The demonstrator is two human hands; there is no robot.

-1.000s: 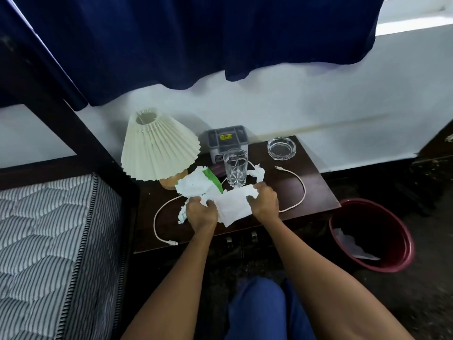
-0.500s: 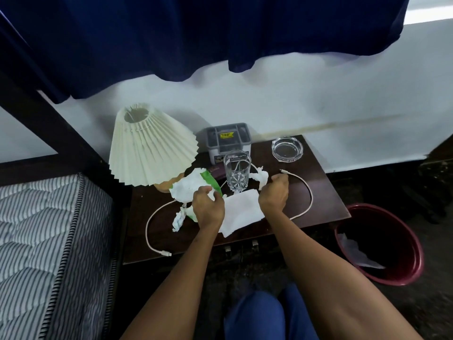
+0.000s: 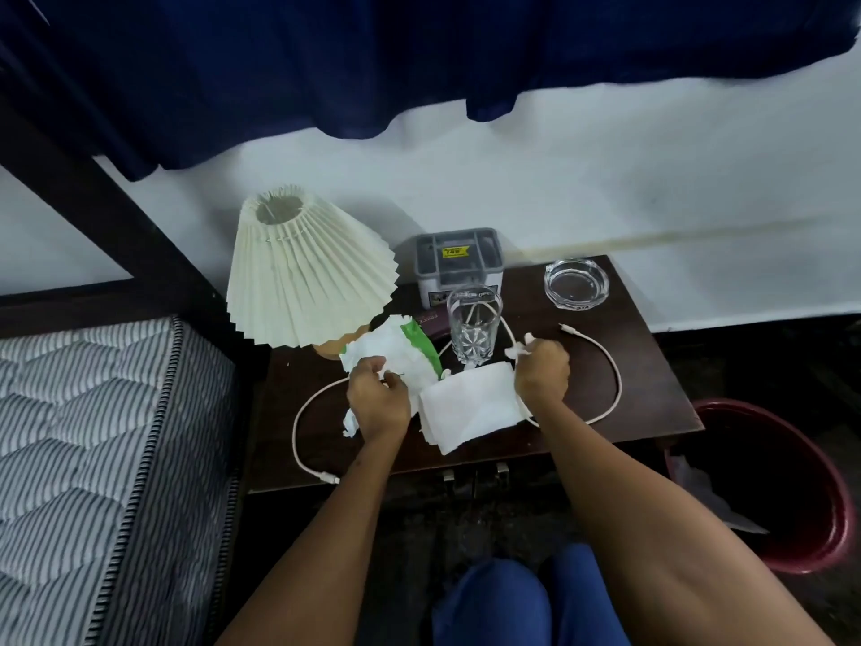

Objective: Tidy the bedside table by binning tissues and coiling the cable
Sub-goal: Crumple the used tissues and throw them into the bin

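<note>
Surface: dark brown wooden tabletop at frame centre, against a white wall with a dark blue curtain across the top. Striped grey mattress at lower left. Dark red round plastic bin on the floor at lower right, a pale scrap inside it.

On the tabletop: cream pleated lampshade left of centre; grey lidded plastic box at the back; clear cut-glass tumbler upright in front of the box; clear glass ashtray at back right.

Hands: both forearms reach up from the bottom edge. Left hand is closed, knuckles up, pinching the crumpled white tissue with a green strip. Right hand is closed on a small white tissue wad at its fingertips.

Flat white tissue sheet lies between the hands, overhanging the front edge. Thin white cable lies uncoiled, looping right of the right hand and left of the left hand.
</note>
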